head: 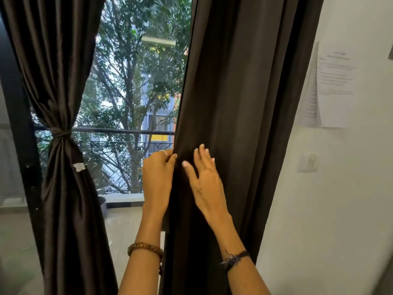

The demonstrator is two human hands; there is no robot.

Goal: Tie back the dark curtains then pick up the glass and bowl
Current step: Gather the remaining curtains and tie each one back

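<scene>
Two hands worked the loose right curtain (234, 103) beside the window (136, 81), the left hand (157, 177) pinching its inner edge and the right hand (204, 179) lying spread-fingered on soft, limp, probably light cloth, best gathered at mid-height.

Leafy trees (131, 86), balcony railing (119, 131), papers (333, 86) on wall, wall switch (308, 162)

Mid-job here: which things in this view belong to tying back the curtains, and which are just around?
Job:
- right curtain, hanging loose
- left curtain, already cinched by its tie-back
- left hand, gripping the right curtain's edge
- right hand, fingers spread on the fabric

Just around:
- papers on the wall
- wall switch
- balcony railing

Glass and bowl: not in view.
</scene>
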